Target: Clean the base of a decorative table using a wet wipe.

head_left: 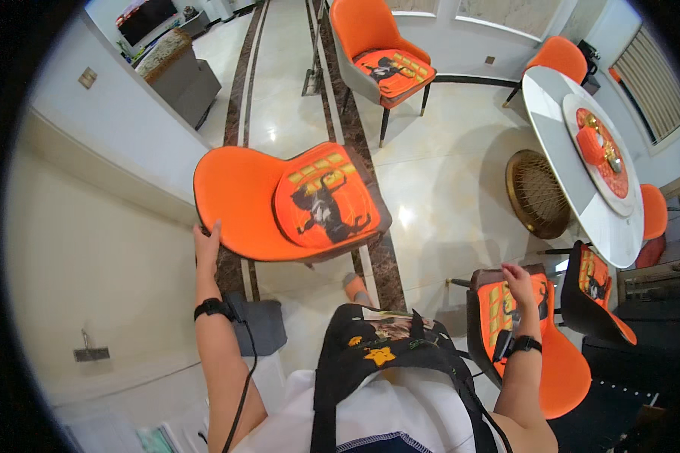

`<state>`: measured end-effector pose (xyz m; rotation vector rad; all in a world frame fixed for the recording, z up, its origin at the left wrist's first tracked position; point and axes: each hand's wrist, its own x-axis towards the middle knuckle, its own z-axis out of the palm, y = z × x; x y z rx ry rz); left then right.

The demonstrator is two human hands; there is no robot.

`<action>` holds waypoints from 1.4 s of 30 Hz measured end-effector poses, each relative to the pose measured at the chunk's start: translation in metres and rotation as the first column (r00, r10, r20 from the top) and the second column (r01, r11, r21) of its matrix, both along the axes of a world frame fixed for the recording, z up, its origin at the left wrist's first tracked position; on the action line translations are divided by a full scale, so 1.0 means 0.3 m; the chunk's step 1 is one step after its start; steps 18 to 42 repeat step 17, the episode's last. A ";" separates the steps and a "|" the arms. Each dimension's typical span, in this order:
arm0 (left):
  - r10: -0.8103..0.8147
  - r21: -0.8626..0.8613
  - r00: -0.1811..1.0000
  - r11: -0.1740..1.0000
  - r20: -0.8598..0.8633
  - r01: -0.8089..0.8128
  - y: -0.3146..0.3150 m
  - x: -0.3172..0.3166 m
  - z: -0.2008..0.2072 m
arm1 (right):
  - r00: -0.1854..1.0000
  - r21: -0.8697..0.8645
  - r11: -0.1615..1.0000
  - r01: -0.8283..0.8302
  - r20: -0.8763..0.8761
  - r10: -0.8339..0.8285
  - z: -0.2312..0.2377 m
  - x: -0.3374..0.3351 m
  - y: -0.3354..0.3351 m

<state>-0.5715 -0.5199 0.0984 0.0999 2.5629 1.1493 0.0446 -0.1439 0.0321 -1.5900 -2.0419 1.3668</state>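
Observation:
An orange chair with a dark outer shell stands ahead of me on the left. A printed orange seat cushion with a black animal figure lies on its seat. My left hand is at the near left edge of the chair's backrest, thumb on the inner side and fingers hooked round the rim. My right hand holds nothing, its fingers loosely apart above a second orange chair to my right. That chair's printed cushion is partly hidden by my hand and forearm.
A round white table with a lazy Susan stands at the right on a gold wire base. Another orange chair is at the far wall. A grey box-like object sits near my left forearm, beside the wall.

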 end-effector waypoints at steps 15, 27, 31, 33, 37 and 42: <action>0.194 0.117 0.978 0.972 0.073 -0.202 -0.144 -0.179 -0.157 | 0.945 0.074 0.944 -0.322 -0.039 0.326 0.113 -0.830 0.234; 0.206 0.171 0.971 0.959 0.122 -0.225 -0.216 -0.154 -0.153 | 0.846 0.011 0.852 -0.523 -0.118 0.520 0.148 -1.101 0.213; 0.206 0.171 0.971 0.959 0.122 -0.225 -0.216 -0.154 -0.153 | 0.846 0.011 0.852 -0.523 -0.118 0.520 0.148 -1.101 0.213; 0.206 0.171 0.971 0.959 0.122 -0.225 -0.216 -0.154 -0.153 | 0.846 0.011 0.852 -0.523 -0.118 0.520 0.148 -1.101 0.213; 0.206 0.171 0.971 0.959 0.122 -0.225 -0.216 -0.154 -0.153 | 0.846 0.011 0.852 -0.523 -0.118 0.520 0.148 -1.101 0.213; 0.206 0.171 0.971 0.959 0.122 -0.225 -0.216 -0.154 -0.153 | 0.846 0.011 0.852 -0.523 -0.118 0.520 0.148 -1.101 0.213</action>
